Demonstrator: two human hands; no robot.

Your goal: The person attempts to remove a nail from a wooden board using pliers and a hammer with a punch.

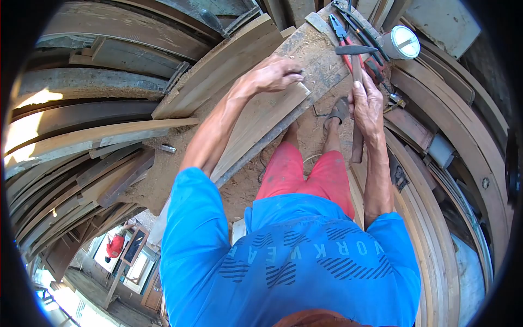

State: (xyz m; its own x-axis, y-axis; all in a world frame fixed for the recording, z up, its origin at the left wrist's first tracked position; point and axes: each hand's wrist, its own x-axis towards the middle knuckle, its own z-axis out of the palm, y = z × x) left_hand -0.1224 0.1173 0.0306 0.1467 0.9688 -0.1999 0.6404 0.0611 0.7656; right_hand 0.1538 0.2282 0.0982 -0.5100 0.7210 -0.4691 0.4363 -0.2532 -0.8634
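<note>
The right hand (368, 103) is closed around the wooden handle of a hammer (357, 122), with the thumb lying along the near side of the shaft. The handle runs out past the hand at both ends: its free end hangs toward the person's body, and the dark metal head stands beyond the fingers, over the tools on the workbench (321, 62). The left hand (277, 74) is curled, its fingers drawn close together and pointing toward the hammer side. Something small and dark shows at its fingertips, but whether it is gripped cannot be told.

Just beyond the hammer's head lie pliers (339, 28) with red handles, and beside them a longer pair of dark-handled pincers (359, 27). To the right of these tools is a white bucket (404, 42) with a pale lid. Below the left hand, a wide wooden board (261, 122) slants back toward the person's left arm, and a thick plank (229, 62) stands out to the left of that hand. Sawdust and chips are scattered over the bench beyond the left hand.

Between the two forearms, nearer the body, are red shorts (305, 171) and a foot in a grey shoe (339, 110). Long curved timbers (441, 103) fill the space right of the hammer. Well apart, far behind the left arm, is another person (115, 246) in red.
</note>
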